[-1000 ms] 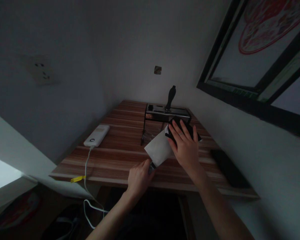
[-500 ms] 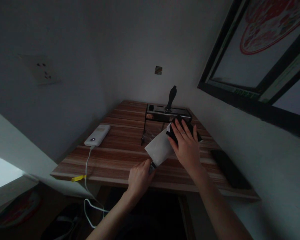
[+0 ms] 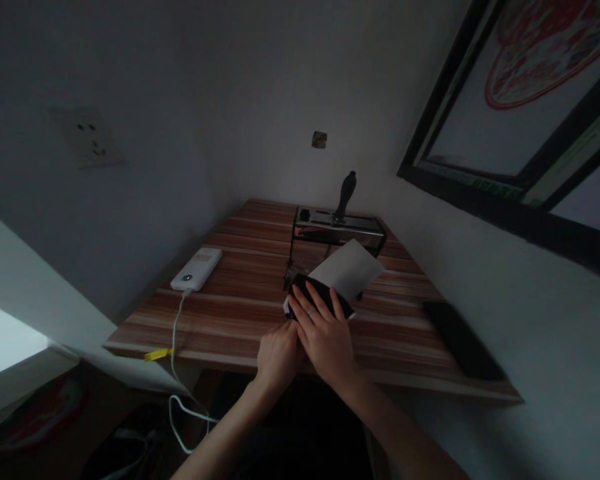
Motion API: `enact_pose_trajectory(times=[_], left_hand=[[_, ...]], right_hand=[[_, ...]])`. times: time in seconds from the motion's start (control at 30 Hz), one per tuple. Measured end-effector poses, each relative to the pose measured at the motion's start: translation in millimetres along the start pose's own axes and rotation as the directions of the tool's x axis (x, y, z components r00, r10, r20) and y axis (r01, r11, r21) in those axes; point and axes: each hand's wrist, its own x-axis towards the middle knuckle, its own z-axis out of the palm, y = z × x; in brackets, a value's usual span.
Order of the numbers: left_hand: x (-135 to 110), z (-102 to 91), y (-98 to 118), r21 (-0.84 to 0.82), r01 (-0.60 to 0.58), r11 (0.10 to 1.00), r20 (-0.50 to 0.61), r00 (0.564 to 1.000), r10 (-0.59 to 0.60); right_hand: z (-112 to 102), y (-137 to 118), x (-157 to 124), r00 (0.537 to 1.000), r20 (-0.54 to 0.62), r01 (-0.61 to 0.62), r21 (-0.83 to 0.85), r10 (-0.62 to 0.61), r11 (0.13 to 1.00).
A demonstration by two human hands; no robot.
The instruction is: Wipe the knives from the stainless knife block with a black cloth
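My left hand (image 3: 279, 352) is closed around the handle of a cleaver, near the table's front edge. The cleaver's wide, pale rectangular blade (image 3: 353, 268) points up and to the right, above the table. My right hand (image 3: 325, 333) presses a black cloth (image 3: 321, 291) flat on the blade, close to the handle, with its fingers laid over the cloth. A ring shows on one finger. Both hands meet beside the handle, which they hide. Behind the blade stands a knife rack (image 3: 340, 223) with a dark knife handle (image 3: 347, 195) sticking up from it.
A white power bank (image 3: 197, 269) with a white cable (image 3: 179, 320) lies on the left of the wooden table (image 3: 240, 267). A yellow tag (image 3: 159, 354) hangs by the front edge. To the right lies a flat black object (image 3: 461, 340). Walls close in the left, back and right.
My right hand has slid the black cloth down and left along the blade, from its far end to near the handle. My left hand keeps its hold in about the same place.
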Motion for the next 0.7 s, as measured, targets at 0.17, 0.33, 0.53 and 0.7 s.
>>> enact_pose_trajectory(times=[0.17, 0.33, 0.53, 0.7], left_hand=[[0.8, 2.8, -3.3, 0.014, -0.018, 1.0, 0.005, 1.0, 0.018], [0.7, 2.7, -2.9, 0.028, -0.031, 0.999, 0.001, 1.0, 0.031], [0.9, 2.2, -2.4, 0.033, -0.04, 0.999, 0.003, 0.999, 0.04], [0.9, 0.9, -1.9, 0.001, -0.047, 0.999, -0.02, 0.999, 0.047]], right_hand=[[3.4, -5.8, -3.2, 1.0, 0.002, 0.005, 0.054, -0.005, 0.999], [1.0, -2.9, -4.2, 1.0, 0.017, 0.012, 0.079, -0.013, 0.997], [0.3, 2.1, -4.7, 1.0, 0.025, 0.011, 0.077, -0.013, 0.997], [-1.4, 9.1, 0.7, 1.0, 0.02, -0.004, 0.05, 0.003, 0.999]])
